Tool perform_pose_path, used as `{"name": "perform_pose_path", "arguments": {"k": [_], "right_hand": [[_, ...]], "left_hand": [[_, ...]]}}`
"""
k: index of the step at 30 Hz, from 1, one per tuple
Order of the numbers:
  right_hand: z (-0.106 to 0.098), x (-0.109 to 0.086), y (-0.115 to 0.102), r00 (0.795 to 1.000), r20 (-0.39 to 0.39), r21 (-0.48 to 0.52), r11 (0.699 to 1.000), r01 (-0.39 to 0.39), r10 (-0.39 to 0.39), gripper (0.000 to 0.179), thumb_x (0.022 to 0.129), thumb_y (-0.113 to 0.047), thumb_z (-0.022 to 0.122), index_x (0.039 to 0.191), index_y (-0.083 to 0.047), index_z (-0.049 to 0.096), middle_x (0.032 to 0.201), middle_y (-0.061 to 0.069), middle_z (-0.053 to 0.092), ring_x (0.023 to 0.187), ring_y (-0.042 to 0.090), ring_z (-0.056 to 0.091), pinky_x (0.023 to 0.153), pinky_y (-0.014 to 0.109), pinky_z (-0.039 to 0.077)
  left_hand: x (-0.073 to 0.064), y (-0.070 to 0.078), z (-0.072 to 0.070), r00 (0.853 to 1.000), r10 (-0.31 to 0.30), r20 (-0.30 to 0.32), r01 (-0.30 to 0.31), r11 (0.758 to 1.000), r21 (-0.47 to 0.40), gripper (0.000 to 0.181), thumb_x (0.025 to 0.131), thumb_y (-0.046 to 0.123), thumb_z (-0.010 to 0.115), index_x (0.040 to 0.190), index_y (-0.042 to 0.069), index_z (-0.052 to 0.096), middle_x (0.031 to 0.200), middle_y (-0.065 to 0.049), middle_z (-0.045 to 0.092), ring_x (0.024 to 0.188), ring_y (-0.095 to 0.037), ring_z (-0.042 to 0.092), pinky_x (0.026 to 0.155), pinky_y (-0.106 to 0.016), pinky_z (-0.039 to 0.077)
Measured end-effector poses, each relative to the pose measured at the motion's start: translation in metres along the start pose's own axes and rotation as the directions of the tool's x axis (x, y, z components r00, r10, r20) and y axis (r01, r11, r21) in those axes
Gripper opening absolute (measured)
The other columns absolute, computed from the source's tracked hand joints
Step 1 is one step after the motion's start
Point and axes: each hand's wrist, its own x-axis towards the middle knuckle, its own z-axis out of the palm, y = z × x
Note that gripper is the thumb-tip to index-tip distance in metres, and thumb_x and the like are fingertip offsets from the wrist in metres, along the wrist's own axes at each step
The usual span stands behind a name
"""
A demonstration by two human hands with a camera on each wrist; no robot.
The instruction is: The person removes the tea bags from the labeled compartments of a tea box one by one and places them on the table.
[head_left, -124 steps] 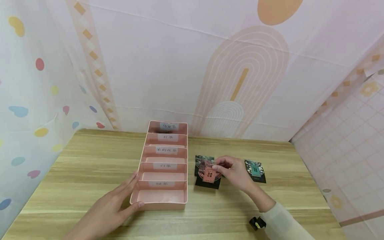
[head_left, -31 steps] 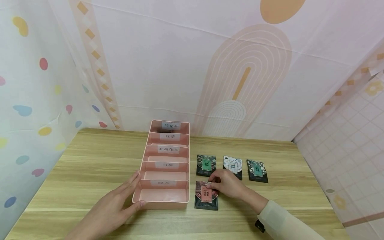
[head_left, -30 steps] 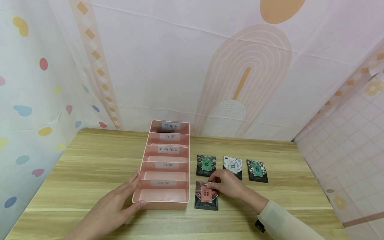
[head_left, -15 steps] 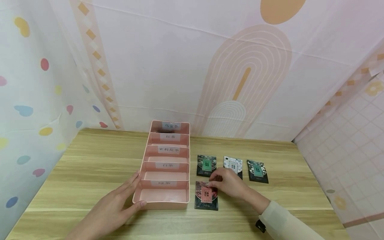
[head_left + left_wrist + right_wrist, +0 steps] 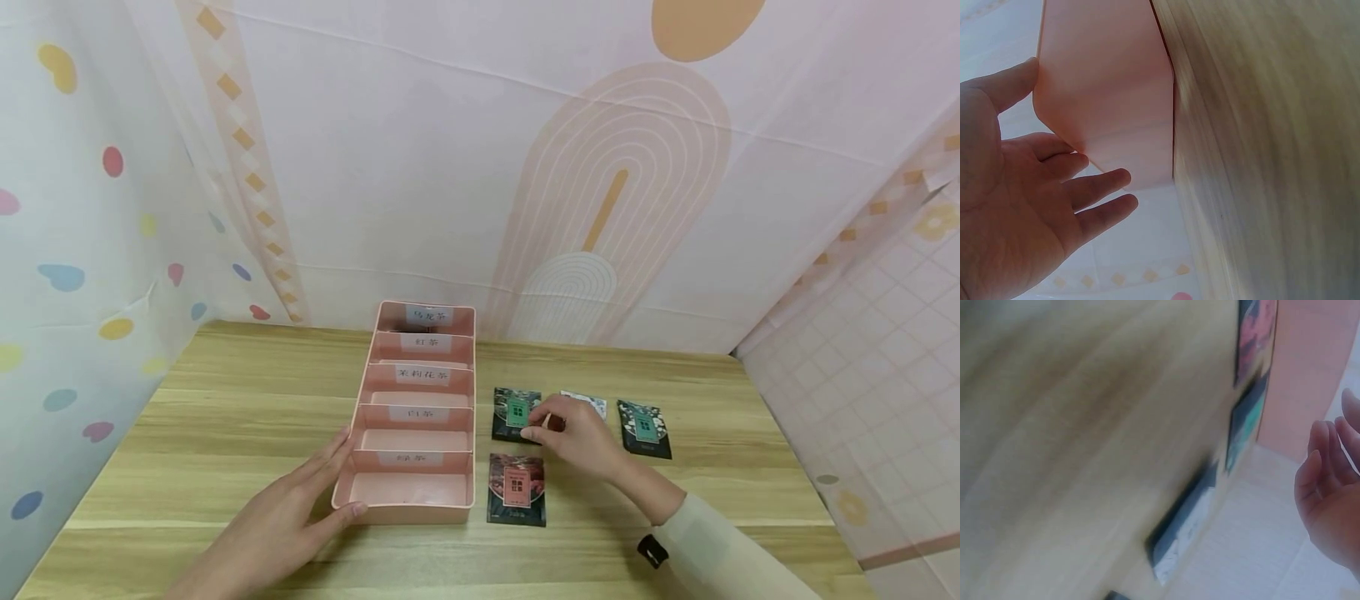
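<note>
A long pink box (image 5: 403, 515) with dividers and paper labels stands on the table. My left hand (image 5: 281, 504) rests against its near left corner, thumb at the front rim and fingers along the side; the left wrist view shows the fingers loosely extended. My right hand (image 5: 577, 437) hovers beside the tea sachet with the green label (image 5: 517, 412), its fingers loosely bent and nothing in them, also in the right wrist view. Below it lies the tea sachet with the red label (image 5: 517, 490). Partly hidden behind the hand is the white-patterned tea sachet (image 5: 588, 402).
Another tea sachet with a teal label (image 5: 645, 428) lies farther right on the wooden table (image 5: 225, 417). A small black object (image 5: 652, 551) shows by the right sleeve (image 5: 720, 546). Patterned cloth (image 5: 390, 183) hangs behind the table and at both sides.
The red-labelled sachet was carried down from over the green-labelled one and laid nearer the front. My right hand has let go and risen from it. The left hand stays at the box.
</note>
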Motion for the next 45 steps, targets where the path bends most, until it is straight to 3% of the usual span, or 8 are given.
{"name": "perform_pose_path", "arguments": {"k": [11, 17, 37, 45], "right_hand": [[-0.01, 0.014, -0.01, 0.996, -0.056, 0.037, 0.997, 0.069, -0.067, 0.01, 0.094, -0.012, 0.081, 0.103, -0.008, 0.077, 0.094, -0.003, 0.071, 0.075, 0.008, 0.062, 0.062, 0.03, 0.056], [-0.014, 0.024, -0.017, 0.996, -0.076, 0.021, 0.998, 0.055, -0.054, 0.012, 0.094, -0.015, 0.082, 0.105, -0.013, 0.078, 0.096, -0.004, 0.071, 0.077, 0.011, 0.062, 0.06, 0.03, 0.055], [-0.012, 0.07, -0.036, 0.985, -0.114, -0.037, 0.991, 0.13, -0.133, 0.02, 0.095, -0.017, 0.08, 0.112, -0.006, 0.076, 0.105, 0.006, 0.074, 0.087, 0.015, 0.065, 0.071, 0.033, 0.055], [-0.006, 0.084, -0.043, 0.986, -0.118, -0.05, 0.993, 0.11, -0.115, 0.024, 0.095, -0.02, 0.08, 0.114, -0.006, 0.075, 0.107, 0.003, 0.073, 0.092, 0.017, 0.064, 0.077, 0.034, 0.055]], "left_hand": [[0.0, 0.0, -0.001, 1.0, -0.017, 0.018, 0.018, 1.0, -0.005, 0.078, 0.1, 0.05, 0.07, 0.158, 0.004, 0.045, 0.166, -0.013, 0.038, 0.138, -0.039, 0.054, 0.104, -0.059, 0.049], [0.0, 0.0, -0.001, 1.0, -0.022, 0.022, 0.022, 1.0, -0.01, 0.079, 0.1, 0.05, 0.07, 0.158, 0.004, 0.045, 0.166, -0.013, 0.038, 0.138, -0.039, 0.053, 0.105, -0.059, 0.049], [-0.001, -0.001, 0.0, 1.0, 0.005, -0.005, -0.005, 1.0, -0.001, 0.078, 0.098, 0.048, 0.072, 0.158, 0.005, 0.046, 0.166, -0.011, 0.04, 0.136, -0.036, 0.057, 0.102, -0.057, 0.051], [-0.001, 0.0, -0.001, 1.0, -0.007, 0.004, 0.007, 1.0, -0.005, 0.077, 0.099, 0.048, 0.071, 0.158, 0.005, 0.046, 0.167, -0.009, 0.038, 0.136, -0.036, 0.057, 0.102, -0.057, 0.051]]}}
